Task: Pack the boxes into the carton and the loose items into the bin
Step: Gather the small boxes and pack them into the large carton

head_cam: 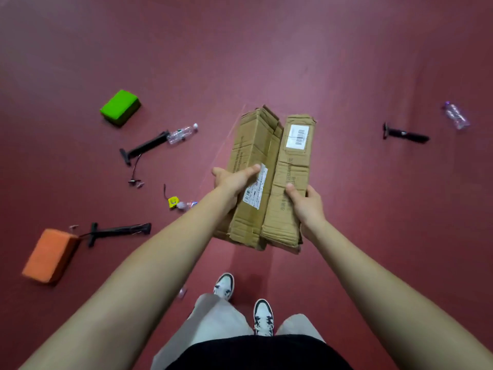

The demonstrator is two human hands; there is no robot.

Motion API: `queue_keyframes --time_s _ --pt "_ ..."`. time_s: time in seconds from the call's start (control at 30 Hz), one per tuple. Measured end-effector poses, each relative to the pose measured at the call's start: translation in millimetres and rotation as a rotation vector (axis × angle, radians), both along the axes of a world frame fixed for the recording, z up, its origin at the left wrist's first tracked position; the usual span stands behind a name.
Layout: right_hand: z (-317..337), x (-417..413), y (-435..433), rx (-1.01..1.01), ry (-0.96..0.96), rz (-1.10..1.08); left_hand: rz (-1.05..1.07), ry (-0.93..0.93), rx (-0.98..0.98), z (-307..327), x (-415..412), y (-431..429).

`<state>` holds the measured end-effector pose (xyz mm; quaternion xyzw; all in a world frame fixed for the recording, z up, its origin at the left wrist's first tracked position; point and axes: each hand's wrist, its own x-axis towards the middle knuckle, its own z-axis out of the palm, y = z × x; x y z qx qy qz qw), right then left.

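- Orange box (50, 255) and green box (120, 106) lie unpacked on the floor, a black pump (120, 231) between them.
- Left hand (232, 180) and right hand (304, 201) both grip the flattened carton (293, 156), held mid-air.
- Bottle (456, 115) lies loose at right; no bin shows.

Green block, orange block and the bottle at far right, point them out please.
green block (120, 103): head view, middle of top face.
orange block (49, 254): head view, middle of top face.
bottle (456, 116): head view, middle of clear body.
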<state>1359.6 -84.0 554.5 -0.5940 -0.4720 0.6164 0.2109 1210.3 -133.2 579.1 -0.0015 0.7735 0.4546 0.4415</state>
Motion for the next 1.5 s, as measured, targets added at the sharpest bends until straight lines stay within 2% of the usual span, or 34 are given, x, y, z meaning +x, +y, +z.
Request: queue_keyframes --time_s 0.3,0.57,0.9,1.2,1.5 --pt "19 91 -23 -0.001 -0.050 -0.384 -0.416 0.015 -0.020 14 78 44" --pt "34 181 -77 0.057 -0.067 -0.768 -0.747 -0.003 0.047 27 191 43" --pt "40 337 -196 0.055 -0.019 -1.139 -1.182 0.007 0.054 40 381 -29" --pt "17 518 -319 0.055 -0.075 -1.348 -1.379 -0.051 0.039 37 574 -136" --pt "22 621 -393 0.035 -0.120 -1.603 -1.613 -0.072 0.014 41 716 -192"
